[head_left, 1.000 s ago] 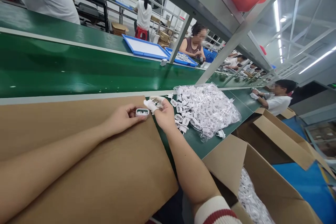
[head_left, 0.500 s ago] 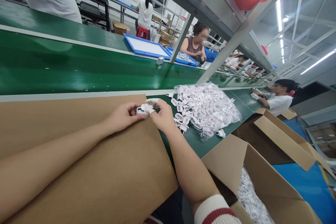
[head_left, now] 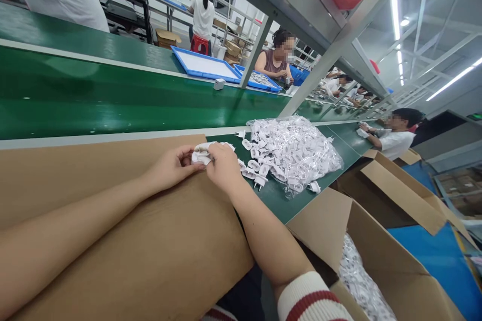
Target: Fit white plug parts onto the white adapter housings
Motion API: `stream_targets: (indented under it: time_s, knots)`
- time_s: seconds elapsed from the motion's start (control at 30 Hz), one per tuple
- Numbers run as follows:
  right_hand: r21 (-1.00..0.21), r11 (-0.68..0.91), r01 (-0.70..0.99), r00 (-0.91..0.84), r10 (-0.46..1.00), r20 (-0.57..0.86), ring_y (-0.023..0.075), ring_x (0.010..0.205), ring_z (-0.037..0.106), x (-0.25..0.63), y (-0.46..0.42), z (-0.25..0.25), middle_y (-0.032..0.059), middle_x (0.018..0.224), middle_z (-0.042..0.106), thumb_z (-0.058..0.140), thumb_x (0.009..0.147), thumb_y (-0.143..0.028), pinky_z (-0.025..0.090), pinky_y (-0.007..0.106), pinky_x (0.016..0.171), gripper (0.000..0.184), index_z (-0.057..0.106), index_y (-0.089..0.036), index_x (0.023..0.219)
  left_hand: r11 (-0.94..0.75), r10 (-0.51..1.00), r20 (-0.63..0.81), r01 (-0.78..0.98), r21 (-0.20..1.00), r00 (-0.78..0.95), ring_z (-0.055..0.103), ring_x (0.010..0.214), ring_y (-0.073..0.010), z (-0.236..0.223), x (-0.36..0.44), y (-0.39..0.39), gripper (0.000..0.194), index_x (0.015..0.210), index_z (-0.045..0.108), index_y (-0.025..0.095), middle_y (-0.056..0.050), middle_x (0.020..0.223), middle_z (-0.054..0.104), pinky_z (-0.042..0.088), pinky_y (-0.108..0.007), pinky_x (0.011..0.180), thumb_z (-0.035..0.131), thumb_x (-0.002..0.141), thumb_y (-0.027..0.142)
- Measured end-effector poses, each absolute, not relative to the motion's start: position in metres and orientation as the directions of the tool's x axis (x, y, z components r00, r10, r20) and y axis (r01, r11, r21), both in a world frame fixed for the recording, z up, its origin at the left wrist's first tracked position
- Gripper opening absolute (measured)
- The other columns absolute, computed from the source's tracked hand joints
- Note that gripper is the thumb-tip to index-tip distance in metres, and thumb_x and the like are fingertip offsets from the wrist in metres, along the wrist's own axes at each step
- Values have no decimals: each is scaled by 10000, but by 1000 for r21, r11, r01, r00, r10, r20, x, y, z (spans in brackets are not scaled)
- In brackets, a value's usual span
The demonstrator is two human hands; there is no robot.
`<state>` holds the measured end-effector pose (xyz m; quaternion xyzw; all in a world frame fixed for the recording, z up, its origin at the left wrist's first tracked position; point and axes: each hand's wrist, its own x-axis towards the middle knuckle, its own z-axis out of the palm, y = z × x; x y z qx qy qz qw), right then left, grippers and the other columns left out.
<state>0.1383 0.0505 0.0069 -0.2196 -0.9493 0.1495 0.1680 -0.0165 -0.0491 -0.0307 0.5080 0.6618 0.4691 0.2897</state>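
Over the edge of a brown cardboard sheet [head_left: 150, 261], my left hand [head_left: 175, 163] is closed on a small white plastic charger housing [head_left: 198, 157]. My right hand [head_left: 224, 165], with white covers on its thumb and index finger, is closed against the same housing and hides much of it. Whether a second small part sits between the right fingers, I cannot make out. Just right of that hand, loose white two-pin plug parts [head_left: 259, 168] lie on the green table, spilling from a clear plastic bag [head_left: 297, 148] full of them.
A green conveyor belt [head_left: 113, 105] runs past the table, with a white block [head_left: 219, 84] on it. Blue trays [head_left: 211, 66] rest beyond. Open cardboard boxes [head_left: 395, 241] stand at lower right. A metal frame post [head_left: 320, 70] rises ahead. Several people sit along the line.
My right hand has shifted slightly left and turned over the housing, its fingers now covering more of it. The left hand keeps its hold. The white block has moved slightly left along the belt.
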Motion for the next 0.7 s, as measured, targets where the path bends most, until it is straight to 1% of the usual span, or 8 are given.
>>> stream_targets:
  time_s: [0.1,0.23,0.33,0.43,0.5,0.57,0.63,0.7]
  knots:
    - [-337,861,380,-840,474,264,245,1095,578,138,45,12,52,1214,678,475,870,-48,451,349,969,483,645,-234,1283,79,946,100,518,852,-309,593,721,-230,-28,-14,-50,471,1083,725,214,-43,771,658,437,-331,663,634,843,608]
    - [-344,841,418,-817,514,261,241,1071,590,136,42,17,47,1193,681,507,896,-97,466,336,933,422,633,-242,1272,186,930,104,697,693,-352,627,731,-271,-25,-16,-49,398,937,704,236,-61,809,700,417,-347,628,574,834,598]
    - [-389,803,452,-790,563,244,233,1054,610,136,41,21,22,1187,699,533,881,-121,484,321,893,405,646,-257,1245,218,928,129,791,572,-349,640,769,-300,-20,-19,-48,359,915,691,258,-69,856,712,389,-346,590,567,824,581]
    - [-423,785,452,-769,583,261,225,1062,631,136,40,21,9,1201,716,548,858,-120,497,313,902,419,666,-259,1235,224,932,138,832,507,-335,653,798,-318,-15,-18,-48,357,931,695,268,-72,873,724,383,-347,583,553,833,580]
    - [-446,777,443,-760,590,273,226,1088,642,137,41,18,11,1224,723,563,849,-114,503,316,938,430,678,-256,1239,238,931,120,825,513,-344,666,805,-323,-14,-17,-48,384,973,710,268,-73,884,739,402,-354,595,553,841,593]
    - [-507,752,421,-750,603,273,220,1119,655,137,45,13,8,1240,732,580,866,-129,510,309,968,446,669,-263,1282,251,934,78,796,550,-348,678,813,-324,-12,-16,-46,430,1017,732,262,-72,893,754,432,-360,616,569,840,618]
    - [-586,712,387,-722,629,289,206,1165,658,137,52,8,8,1264,734,582,926,-187,513,298,996,469,612,-278,1385,256,939,26,750,609,-342,691,863,-323,-8,-18,-41,496,1068,751,250,-67,937,772,472,-359,665,586,843,661]
    - [-611,685,398,-659,677,329,217,1256,626,138,60,4,39,1326,712,566,990,-286,488,325,1066,480,547,-265,1469,273,928,9,699,661,-371,695,947,-312,0,-23,-34,557,1138,747,233,-61,1045,782,502,-353,748,606,852,690]
